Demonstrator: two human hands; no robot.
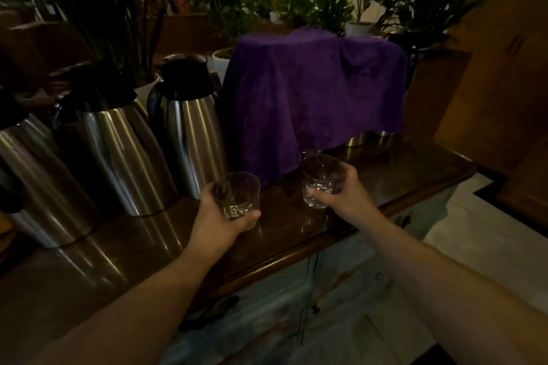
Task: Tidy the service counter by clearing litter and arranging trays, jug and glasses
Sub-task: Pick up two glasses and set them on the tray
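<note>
My left hand (221,218) grips a clear tumbler glass (241,194) from below and behind, just over the dark wooden counter (385,175), close to the nearest steel flask. My right hand (341,191) holds a second clear glass (321,179), raised slightly above the counter in front of the purple cloth. Both glasses are upright and look empty. A third glass rim (311,154) shows just behind the right-hand glass.
Three steel vacuum flasks (189,133) stand in a row along the left of the counter. A purple cloth (311,92) drapes over tall objects at the back; steel bases (370,138) peek out beneath it. Potted plants stand behind. The counter's front edge runs diagonally; floor lies to the right.
</note>
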